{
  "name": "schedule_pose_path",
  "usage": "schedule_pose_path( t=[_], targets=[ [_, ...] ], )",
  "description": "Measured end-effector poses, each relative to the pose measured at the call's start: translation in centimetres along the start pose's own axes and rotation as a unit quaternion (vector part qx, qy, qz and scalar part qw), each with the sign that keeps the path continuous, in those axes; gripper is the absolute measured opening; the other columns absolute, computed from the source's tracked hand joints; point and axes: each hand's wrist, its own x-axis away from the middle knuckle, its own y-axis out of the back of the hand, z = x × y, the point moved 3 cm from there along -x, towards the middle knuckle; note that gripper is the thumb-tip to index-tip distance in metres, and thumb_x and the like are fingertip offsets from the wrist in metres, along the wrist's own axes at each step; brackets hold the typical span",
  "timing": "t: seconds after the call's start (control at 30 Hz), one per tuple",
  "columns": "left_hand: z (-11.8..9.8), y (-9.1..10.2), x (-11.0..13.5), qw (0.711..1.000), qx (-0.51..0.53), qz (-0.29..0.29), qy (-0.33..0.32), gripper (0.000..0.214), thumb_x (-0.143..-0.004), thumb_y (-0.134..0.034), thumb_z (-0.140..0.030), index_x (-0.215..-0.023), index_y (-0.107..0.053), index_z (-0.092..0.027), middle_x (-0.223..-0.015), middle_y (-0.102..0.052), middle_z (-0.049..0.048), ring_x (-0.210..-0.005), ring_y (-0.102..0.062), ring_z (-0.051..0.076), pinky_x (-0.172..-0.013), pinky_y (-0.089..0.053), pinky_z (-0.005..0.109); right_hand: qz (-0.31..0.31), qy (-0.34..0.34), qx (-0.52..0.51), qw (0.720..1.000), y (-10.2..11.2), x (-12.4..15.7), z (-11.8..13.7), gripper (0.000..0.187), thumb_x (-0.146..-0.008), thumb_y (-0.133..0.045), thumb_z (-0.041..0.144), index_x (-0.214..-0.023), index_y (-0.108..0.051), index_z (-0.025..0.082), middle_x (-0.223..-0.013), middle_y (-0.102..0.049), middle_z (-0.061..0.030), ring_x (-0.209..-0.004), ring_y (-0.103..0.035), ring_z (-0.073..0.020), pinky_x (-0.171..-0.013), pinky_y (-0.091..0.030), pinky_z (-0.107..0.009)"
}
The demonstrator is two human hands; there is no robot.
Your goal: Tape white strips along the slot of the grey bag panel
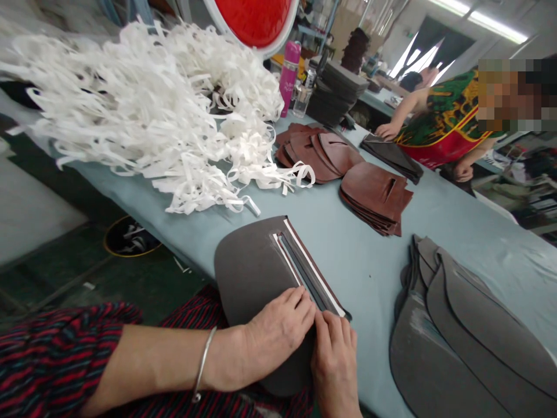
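Two bare hands at work on one gray panel (255, 267), which lies at the near edge of one blue-gray table (357, 255), its lower part reaching over the lap. Left hand (278, 328) flat across the panel, fingers bunched close together, tips down at the near end of the single slot; one bangle (204, 360) on that wrist. Right hand (335, 351) at the panel's near corner, fingers curled narrow, thumb side touching the left fingertips. Whether either hand pinches anything, cannot tell: the contact is hidden beneath the fingers. Two white strips on the panel, one beside the slot (300, 267), one along the straight edge. To the right, one overlapping stack of gray pieces (470, 331), at least three layers showing, full count unclear. Beyond the panel, two groups of brown pieces: one fanned group (322, 152), one tighter stack (374, 194) nearer; layers too close to count. Left of these, one big heap of white ribbons (139, 110), past counting. Behind: one pink bottle (289, 75), one clear container (301, 100) just beside it, one tall dark stack (337, 87). Across the table, one co-worker (455, 107), two hands visible, one resting on a dark piece (387, 152). On the floor, one round bin (130, 256).
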Motion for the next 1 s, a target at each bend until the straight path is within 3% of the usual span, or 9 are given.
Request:
schedule_pose_path(
  t=[0.17,0.27,0.37,0.53,0.67,0.87,1.0],
  targets=[
    [-0.1,-0.3,0.5,1.000,-0.012,-0.002,-0.009,0.038,-0.087,-0.045,-0.016,-0.123,-0.051,-0.006,-0.126,-0.056,0.0146,-0.119,-0.050,0.027,-0.103,-0.040,0.040,-0.037,-0.095,-0.128,0.987,0.4,0.9,-1.1,0.020,-0.091,-0.047,0.013,-0.110,-0.052,0.016,-0.099,-0.054,-0.0089,-0.091,-0.049,-0.0210,-0.078,-0.045,-0.038],
    [-0.1,-0.9,0.6,1.000,-0.011,-0.010,-0.008,0.041,-0.087,-0.047,-0.017,-0.126,-0.050,-0.006,-0.127,-0.055,0.0151,-0.121,-0.049,0.028,-0.105,-0.040,0.040,-0.046,-0.123,-0.139,0.982,0.4,1.1,-1.3,0.028,-0.091,-0.047,0.012,-0.118,-0.050,0.016,-0.106,-0.051,-0.0104,-0.098,-0.048,-0.0213,-0.084,-0.045,-0.039],
    [-0.3,-1.4,0.7,1.000,-0.008,-0.013,-0.006,0.042,-0.087,-0.047,-0.018,-0.127,-0.048,-0.006,-0.129,-0.054,0.0161,-0.123,-0.048,0.029,-0.105,-0.040,0.041,-0.034,-0.127,-0.143,0.981,0.4,1.1,-1.2,0.025,-0.091,-0.046,0.011,-0.114,-0.054,0.018,-0.103,-0.050,-0.0088,-0.095,-0.048,-0.0200,-0.081,-0.046,-0.038],
    [-0.7,-0.9,0.4,1.000,0.004,-0.004,0.005,0.037,-0.089,-0.045,-0.018,-0.125,-0.048,-0.010,-0.127,-0.056,0.0177,-0.121,-0.051,0.030,-0.103,-0.041,0.043,-0.017,-0.103,-0.101,0.989,0.8,1.2,-0.7,0.029,-0.091,-0.043,0.010,-0.116,-0.057,0.018,-0.101,-0.054,-0.0089,-0.091,-0.049,-0.0192,-0.077,-0.046,-0.037],
    [-0.1,-0.3,0.5,1.000,0.010,0.007,-0.024,0.035,-0.090,-0.045,-0.019,-0.124,-0.049,-0.009,-0.128,-0.054,0.0202,-0.122,-0.050,0.031,-0.103,-0.040,0.045,-0.005,-0.066,-0.052,0.996,0.7,1.3,0.2,0.033,-0.090,-0.042,0.008,-0.120,-0.055,0.016,-0.105,-0.056,-0.0115,-0.096,-0.050,-0.0221,-0.079,-0.044,-0.040],
    [1.6,-0.1,1.4,0.996,0.060,0.020,-0.057,0.038,-0.092,-0.042,-0.016,-0.129,-0.046,-0.014,-0.132,-0.052,0.0148,-0.126,-0.046,0.028,-0.103,-0.042,0.043,-0.068,-0.059,-0.039,0.995,-0.9,2.3,1.1,0.029,-0.088,-0.042,0.008,-0.113,-0.057,0.013,-0.114,-0.058,-0.0143,-0.106,-0.049,-0.0267,-0.086,-0.040,-0.044],
    [2.8,0.2,1.7,0.987,0.156,-0.003,-0.030,0.038,-0.092,-0.042,-0.015,-0.130,-0.046,-0.015,-0.132,-0.052,0.0117,-0.129,-0.043,0.022,-0.108,-0.040,0.040,-0.105,-0.028,-0.047,0.993,-1.5,2.6,0.7,0.024,-0.088,-0.044,0.010,-0.103,-0.060,0.018,-0.110,-0.063,-0.0104,-0.102,-0.052,-0.0251,-0.085,-0.038,-0.042]
  ],
)
